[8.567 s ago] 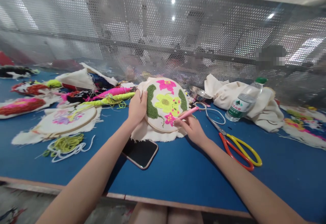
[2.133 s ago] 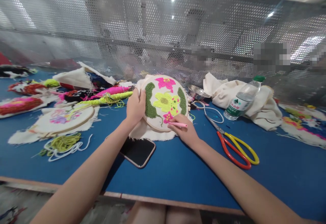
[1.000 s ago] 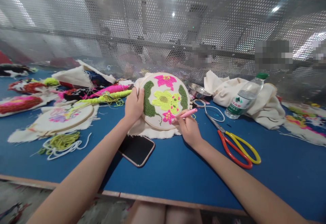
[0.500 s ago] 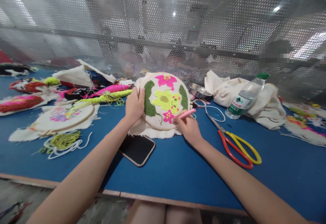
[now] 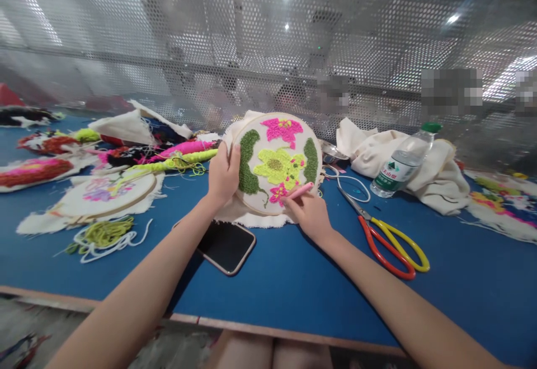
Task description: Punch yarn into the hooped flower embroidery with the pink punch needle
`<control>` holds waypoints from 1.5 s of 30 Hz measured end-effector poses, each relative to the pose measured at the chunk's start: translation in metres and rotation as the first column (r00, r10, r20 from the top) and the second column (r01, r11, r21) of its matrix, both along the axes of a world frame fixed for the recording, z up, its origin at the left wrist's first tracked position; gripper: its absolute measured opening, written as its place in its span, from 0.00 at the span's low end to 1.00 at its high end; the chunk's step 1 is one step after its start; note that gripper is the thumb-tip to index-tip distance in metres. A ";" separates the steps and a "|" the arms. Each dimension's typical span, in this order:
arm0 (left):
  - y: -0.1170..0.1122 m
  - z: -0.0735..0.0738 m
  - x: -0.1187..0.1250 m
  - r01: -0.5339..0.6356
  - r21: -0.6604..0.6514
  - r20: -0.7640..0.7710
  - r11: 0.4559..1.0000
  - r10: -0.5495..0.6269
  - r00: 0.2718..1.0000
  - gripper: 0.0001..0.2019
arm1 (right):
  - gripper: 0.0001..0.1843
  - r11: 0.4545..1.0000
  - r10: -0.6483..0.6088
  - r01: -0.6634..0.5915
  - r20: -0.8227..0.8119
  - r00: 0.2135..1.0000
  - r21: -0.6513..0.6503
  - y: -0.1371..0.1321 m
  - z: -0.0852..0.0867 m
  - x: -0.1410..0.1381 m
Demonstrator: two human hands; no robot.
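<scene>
My left hand (image 5: 224, 173) grips the left side of a round embroidery hoop (image 5: 262, 159), thumb on the front and the other fingers hidden behind. White cloth in the hoop carries pink and yellow flowers with dark green leaves, worked in looped yarn. Closed around a pink punch needle (image 5: 301, 190) is my right hand (image 5: 311, 215). The needle's tip end meets the small pink flower (image 5: 277, 194) low on the cloth; the tip itself is hidden. Below the hoop lies a phone (image 5: 229, 249) with a dark screen.
Red-and-yellow-handled scissors (image 5: 388, 240) lie right of my forearm, near a water bottle (image 5: 398, 165) and crumpled cloth (image 5: 356, 142). On the left are another hoop (image 5: 113, 195), green yarn (image 5: 107, 232) and bright yarn bundles (image 5: 176, 162). A perforated metal screen (image 5: 251, 39) stands behind the blue table (image 5: 302, 285).
The hoop has tilted and shifted slightly right and up at its right side. My right hand and the punch needle have moved a little left across the small pink flower.
</scene>
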State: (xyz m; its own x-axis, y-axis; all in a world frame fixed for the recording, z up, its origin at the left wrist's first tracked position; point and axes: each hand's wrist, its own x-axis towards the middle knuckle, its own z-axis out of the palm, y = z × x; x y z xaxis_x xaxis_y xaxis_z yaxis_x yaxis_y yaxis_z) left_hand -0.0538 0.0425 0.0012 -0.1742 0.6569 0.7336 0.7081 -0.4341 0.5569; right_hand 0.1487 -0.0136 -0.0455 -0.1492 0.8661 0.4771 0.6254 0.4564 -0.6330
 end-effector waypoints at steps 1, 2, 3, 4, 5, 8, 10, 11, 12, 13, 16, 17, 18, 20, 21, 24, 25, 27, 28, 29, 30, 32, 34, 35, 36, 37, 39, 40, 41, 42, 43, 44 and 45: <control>0.001 -0.001 0.000 -0.008 -0.005 -0.005 1.000 0.008 1.000 0.14 | 0.14 1.000 -0.003 0.003 -0.001 1.000 -0.002 0.000 0.000 0.000; 0.002 -0.002 -0.001 -0.019 -0.014 -0.008 1.000 0.019 1.000 0.14 | 0.13 1.000 0.000 0.000 -0.004 1.000 -0.005 -0.001 0.000 0.000; 0.003 -0.003 -0.002 -0.031 -0.025 -0.008 0.999 0.031 0.999 0.14 | 0.13 1.000 0.010 -0.010 -0.007 1.000 -0.007 -0.001 0.000 0.000; 0.005 -0.004 -0.003 -0.040 -0.037 -0.006 0.999 0.039 0.999 0.15 | 0.12 1.000 0.025 -0.025 -0.011 1.000 -0.008 0.000 -0.001 0.000; 0.006 -0.005 -0.003 -0.045 -0.048 -0.003 0.998 0.045 0.999 0.15 | 0.11 0.999 0.044 -0.044 -0.016 0.999 -0.008 0.000 -0.001 0.000; 0.008 -0.005 -0.004 -0.043 -0.062 0.005 0.997 0.043 0.999 0.15 | 0.07 0.994 0.109 -0.109 -0.021 0.994 0.002 0.001 -0.003 0.001; 0.007 -0.004 -0.004 -0.026 -0.049 0.017 0.998 0.027 0.999 0.16 | 0.05 0.989 0.148 -0.147 -0.017 0.989 0.009 0.002 -0.003 0.001; 0.007 -0.004 -0.003 -0.018 -0.038 0.026 0.999 0.019 0.999 0.16 | 0.05 0.988 0.154 -0.153 -0.011 0.988 0.011 0.002 -0.003 0.002; 0.006 -0.004 -0.003 -0.010 -0.029 0.034 1.000 0.011 0.999 0.15 | 0.05 0.989 0.147 -0.146 -0.007 0.989 0.010 0.001 -0.002 0.002; 0.005 -0.004 -0.003 -0.003 -0.024 0.040 1.000 0.004 0.999 0.15 | 0.06 0.992 0.129 -0.129 -0.004 0.992 0.007 0.001 -0.002 0.002; 0.006 -0.005 -0.003 0.000 -0.040 0.044 0.999 0.002 0.999 0.15 | 0.10 0.998 0.058 -0.058 -0.004 0.998 -0.004 0.000 0.000 0.003; 0.007 -0.006 -0.004 -0.002 -0.052 0.045 0.999 0.004 0.999 0.15 | 0.11 0.999 0.045 -0.045 -0.004 0.999 -0.004 0.000 0.001 0.003; 0.008 -0.006 -0.004 -0.005 -0.062 0.048 0.998 0.008 0.999 0.15 | 0.12 0.999 0.042 -0.042 -0.003 0.999 -0.001 -0.001 0.001 0.003; 0.009 -0.008 -0.006 -0.010 -0.071 0.053 0.997 0.014 0.999 0.16 | 0.14 0.999 0.042 -0.042 0.001 0.999 0.006 -0.001 0.002 0.004; 0.010 -0.008 -0.006 -0.011 -0.071 0.053 0.997 0.015 0.998 0.16 | 0.14 0.999 0.043 -0.043 0.000 0.999 0.009 -0.001 0.002 0.004; 0.010 -0.008 -0.006 -0.012 -0.067 0.049 0.998 0.016 0.999 0.16 | 0.16 0.999 0.040 -0.040 -0.013 0.999 0.011 -0.001 0.002 0.005; 0.010 -0.008 -0.006 -0.012 -0.069 0.049 0.998 0.015 0.999 0.16 | 0.17 0.999 0.038 -0.038 -0.020 0.999 0.011 0.000 0.001 0.005; 0.010 -0.008 -0.006 -0.011 -0.073 0.051 0.997 0.015 0.999 0.17 | 0.17 0.999 0.033 -0.033 -0.032 0.999 0.010 0.000 0.000 0.005; 0.010 -0.008 -0.006 -0.011 -0.075 0.053 0.997 0.015 0.998 0.17 | 0.17 0.999 0.032 -0.031 -0.037 0.999 0.009 0.000 0.000 0.005; 0.010 -0.008 -0.006 -0.012 -0.077 0.055 0.997 0.016 0.998 0.17 | 0.16 1.000 0.031 -0.031 -0.040 0.999 0.008 0.000 0.000 0.005; 0.010 -0.008 -0.006 -0.013 -0.078 0.056 0.997 0.017 0.998 0.17 | 0.16 1.000 0.031 -0.030 -0.043 0.999 0.006 0.000 -0.001 0.005; 0.010 -0.008 -0.006 -0.015 -0.079 0.056 0.997 0.019 0.998 0.17 | 0.16 0.999 0.032 -0.032 -0.048 0.998 0.004 0.000 -0.001 0.005; 0.010 -0.009 -0.006 -0.016 -0.081 0.054 0.997 0.021 0.998 0.17 | 0.17 0.999 0.036 -0.036 -0.056 0.998 0.000 0.001 -0.001 0.005; 0.010 -0.009 -0.006 -0.016 -0.081 0.054 0.997 0.021 0.998 0.17 | 0.18 0.999 0.038 -0.038 -0.060 0.997 -0.003 0.001 -0.001 0.004; 0.010 -0.009 -0.006 -0.016 -0.082 0.055 0.997 0.021 0.998 0.17 | 0.18 0.999 0.040 -0.041 -0.064 0.997 -0.007 0.001 -0.001 0.004; 0.011 -0.009 -0.006 -0.016 -0.082 0.057 0.996 0.021 0.998 0.17 | 0.18 0.999 0.042 -0.043 -0.068 0.997 -0.011 0.001 -0.001 0.004; 0.011 -0.009 -0.006 -0.016 -0.083 0.059 0.996 0.021 0.998 0.17 | 0.18 0.999 0.044 -0.045 -0.080 0.996 -0.021 0.001 -0.001 0.004; 0.011 -0.009 -0.006 -0.015 -0.085 0.060 0.996 0.020 0.998 0.17 | 0.18 0.998 0.045 -0.047 -0.088 0.995 -0.028 0.001 -0.001 0.004; 0.011 -0.009 -0.006 -0.014 -0.086 0.060 0.996 0.020 0.998 0.17 | 0.17 0.998 0.046 -0.049 -0.100 0.994 -0.036 0.001 -0.001 0.004; 0.011 -0.009 -0.006 -0.015 -0.087 0.061 0.996 0.020 0.998 0.17 | 0.17 0.998 0.047 -0.053 -0.115 0.992 -0.046 0.001 -0.002 0.004; 0.011 -0.009 -0.006 -0.016 -0.088 0.061 0.996 0.021 0.998 0.17 | 0.17 0.997 0.049 -0.057 -0.135 0.990 -0.057 0.002 -0.003 0.005; 0.011 -0.009 -0.006 -0.019 -0.090 0.062 0.996 0.024 0.998 0.17 | 0.16 0.996 0.051 -0.063 -0.160 0.986 -0.068 0.003 -0.004 0.005; 0.011 -0.009 -0.006 -0.023 -0.093 0.063 0.995 0.029 0.998 0.17 | 0.16 0.994 0.054 -0.070 -0.189 0.981 -0.079 0.005 -0.005 0.006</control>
State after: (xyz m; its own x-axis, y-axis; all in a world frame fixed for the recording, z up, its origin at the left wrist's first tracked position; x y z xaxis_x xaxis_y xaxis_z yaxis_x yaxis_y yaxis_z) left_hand -0.0600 0.0534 -0.0075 -0.2363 0.7162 0.6567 0.6800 -0.3608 0.6382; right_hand 0.1543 -0.0090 -0.0506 -0.1197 0.8964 0.4267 0.4652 0.4303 -0.7735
